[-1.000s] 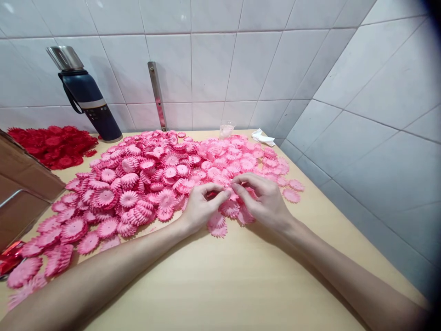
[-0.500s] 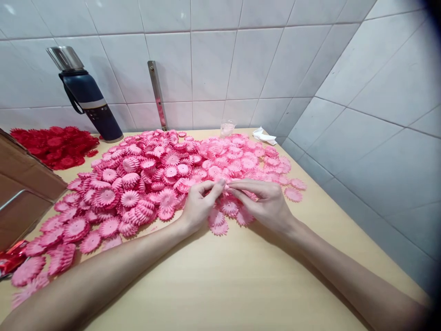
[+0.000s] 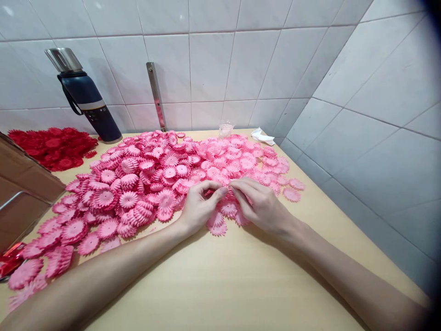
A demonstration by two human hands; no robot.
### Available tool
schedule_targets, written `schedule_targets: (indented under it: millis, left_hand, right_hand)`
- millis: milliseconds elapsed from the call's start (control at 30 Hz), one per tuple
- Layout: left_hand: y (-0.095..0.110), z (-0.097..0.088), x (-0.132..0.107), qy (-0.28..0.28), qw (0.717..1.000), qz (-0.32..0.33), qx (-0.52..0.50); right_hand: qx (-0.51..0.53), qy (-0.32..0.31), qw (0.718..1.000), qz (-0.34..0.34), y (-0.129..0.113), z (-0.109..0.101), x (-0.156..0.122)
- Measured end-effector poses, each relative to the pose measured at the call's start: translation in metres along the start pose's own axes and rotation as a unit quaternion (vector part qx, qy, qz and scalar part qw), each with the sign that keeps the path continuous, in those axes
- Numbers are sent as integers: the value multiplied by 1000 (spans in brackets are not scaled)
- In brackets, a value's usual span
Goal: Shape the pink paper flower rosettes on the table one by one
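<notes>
My left hand is closed, thumb and forefinger pinched together at the near edge of a heap of pink scalloped petal discs. Close against its fingertips, my right hand is closed in a pinch too. Whatever sits between the fingertips is too small and too covered to name. Beneath the two hands lie a few loose pale pink petal discs, partly hidden by the fingers. The heap shades from deep pink on the left to pale pink on the right.
Red petal discs are piled at the back left beside a dark blue flask. A cardboard box stands at the left edge, near a shiny red item. A clear plastic cup and white tissue sit by the tiled wall.
My right fingers have curled in more and come slightly lower and to the left. My left hand has stayed nearly in place, its thumb tip a little lower. The camera view has shifted slightly.
</notes>
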State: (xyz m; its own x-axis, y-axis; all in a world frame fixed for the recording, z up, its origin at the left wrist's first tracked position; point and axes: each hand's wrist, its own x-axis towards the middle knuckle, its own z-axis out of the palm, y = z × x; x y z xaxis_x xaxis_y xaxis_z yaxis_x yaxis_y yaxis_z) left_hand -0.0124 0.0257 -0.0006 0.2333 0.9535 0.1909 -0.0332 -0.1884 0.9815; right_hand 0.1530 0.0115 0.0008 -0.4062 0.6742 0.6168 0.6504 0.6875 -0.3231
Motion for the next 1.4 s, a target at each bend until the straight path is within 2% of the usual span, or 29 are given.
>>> schedule_targets:
  millis: [133, 267, 333, 433, 567, 633, 700, 833, 1033, 1167, 1400]
  left_hand:
    - [-2, -1, 0, 3, 1000, -2, 4]
    - [-2, -1, -2, -7, 1000, 16, 20]
    - [-2, -1, -2, -13, 998, 36, 41]
    - [-2, 0, -3, -3, 997, 44, 70]
    - [-3, 1, -2, 4, 996, 38, 79]
    - [-4, 1, -2, -5, 996, 42, 80]
    - [-4, 1, -3, -8, 995, 49, 91]
    - [-3, 0, -3, -9, 992, 59, 107]
    - [-1, -1, -2, -12, 997, 53, 49]
    - [-1, -1, -1, -10, 997, 49, 50]
    - [-7, -3, 0, 45, 998, 38, 31]
  right_hand:
    - [-37, -14, 999, -29, -2, -1, 1]
    - [-38, 22, 999, -29, 1, -2, 2]
    - [1, 70, 998, 6, 3, -5, 3]
    - [89, 120, 983, 107, 1, -11, 8]
    - [245, 39, 940, 236, -8, -16, 12]
    - [279, 2, 920, 273, -11, -14, 12]
    - [279, -16, 915, 292, -11, -11, 11]
    - [288, -18, 908, 302, -9, -8, 9]
    - [351, -41, 896, 267, -6, -14, 11]
    - [363, -59, 891, 267, -4, -14, 11]
    - [322, 40, 898, 298, 12, -18, 10]
